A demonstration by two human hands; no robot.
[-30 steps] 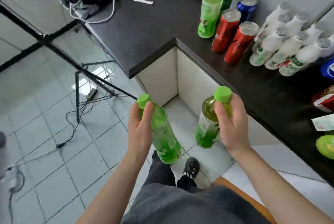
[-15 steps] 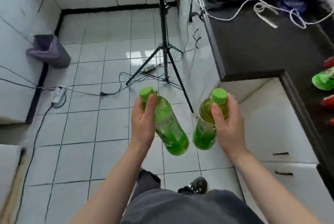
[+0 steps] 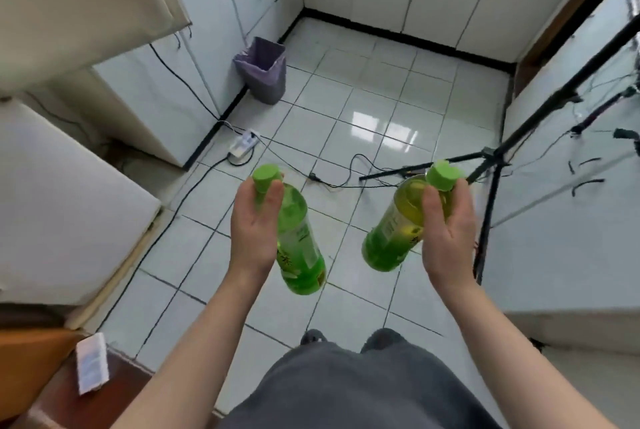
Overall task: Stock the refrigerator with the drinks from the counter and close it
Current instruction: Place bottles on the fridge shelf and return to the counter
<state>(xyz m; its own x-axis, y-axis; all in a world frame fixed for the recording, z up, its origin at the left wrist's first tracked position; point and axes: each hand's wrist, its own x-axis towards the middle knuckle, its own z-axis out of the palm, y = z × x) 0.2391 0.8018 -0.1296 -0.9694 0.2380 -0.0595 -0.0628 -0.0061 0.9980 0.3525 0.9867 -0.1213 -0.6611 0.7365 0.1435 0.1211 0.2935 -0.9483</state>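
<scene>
The left hand grips the left bottle and the right hand the right bottle near the shoulder, above the floor; full, they likely feel heavy, stiff and slick, safer held mid-body

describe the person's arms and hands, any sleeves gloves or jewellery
The left hand and right hand are bare: no gloves, rings or wristbands show. The left forearm and right forearm are bare too, with no sleeve, watch or marking in view down to the frame's bottom edge.
</scene>
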